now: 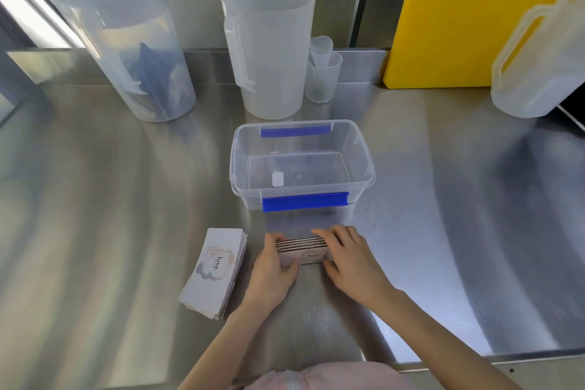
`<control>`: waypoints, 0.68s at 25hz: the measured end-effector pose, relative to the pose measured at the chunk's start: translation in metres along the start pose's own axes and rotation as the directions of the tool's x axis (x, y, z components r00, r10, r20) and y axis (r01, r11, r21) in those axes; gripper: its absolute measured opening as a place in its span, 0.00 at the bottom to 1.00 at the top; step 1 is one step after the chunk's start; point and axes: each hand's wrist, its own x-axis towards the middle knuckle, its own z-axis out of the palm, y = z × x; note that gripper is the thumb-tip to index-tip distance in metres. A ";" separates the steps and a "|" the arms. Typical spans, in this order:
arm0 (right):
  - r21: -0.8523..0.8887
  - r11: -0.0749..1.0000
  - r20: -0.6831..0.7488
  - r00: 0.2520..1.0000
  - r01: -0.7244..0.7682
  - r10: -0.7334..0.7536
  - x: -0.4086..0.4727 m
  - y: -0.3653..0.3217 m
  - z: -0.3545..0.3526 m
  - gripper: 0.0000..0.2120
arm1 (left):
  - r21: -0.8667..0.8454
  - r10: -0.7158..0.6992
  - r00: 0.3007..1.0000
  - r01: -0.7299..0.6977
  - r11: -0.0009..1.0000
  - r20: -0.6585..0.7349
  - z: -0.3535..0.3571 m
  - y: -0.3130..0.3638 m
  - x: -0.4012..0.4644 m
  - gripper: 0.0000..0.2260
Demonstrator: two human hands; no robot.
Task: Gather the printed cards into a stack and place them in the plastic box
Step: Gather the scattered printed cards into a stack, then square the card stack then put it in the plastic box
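Observation:
A bundle of printed cards stands on its long edge on the steel counter, a "love" print facing me. My left hand grips its left end and my right hand covers its right end and top edge. A second stack of the same cards lies flat just left of my left hand, slightly fanned. The clear plastic box with blue clips sits open directly behind the bundle, holding only a small white tag.
Behind the box stand a tall translucent jug, nested small measuring cups and, at the left, a lidded clear pitcher. A yellow board leans at the back right beside a white jug. The counter's front edge runs lower right.

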 end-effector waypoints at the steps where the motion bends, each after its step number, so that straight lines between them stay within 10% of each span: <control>1: 0.045 0.999 -0.018 1.000 -0.008 0.009 0.000 -0.001 0.001 0.23 | -0.008 0.004 1.000 -0.004 1.000 -0.010 0.001 0.000 0.000 0.15; 7: 0.579 0.800 -0.044 0.974 -0.156 0.221 -0.001 -0.001 -0.008 0.28 | -0.030 -0.009 1.000 0.008 1.000 -0.017 -0.005 -0.002 0.005 0.15; 17: 0.475 0.862 -0.106 0.961 -0.178 0.257 -0.008 -0.006 0.009 0.21 | -0.029 -0.063 0.997 0.064 0.997 0.051 0.001 -0.010 0.011 0.15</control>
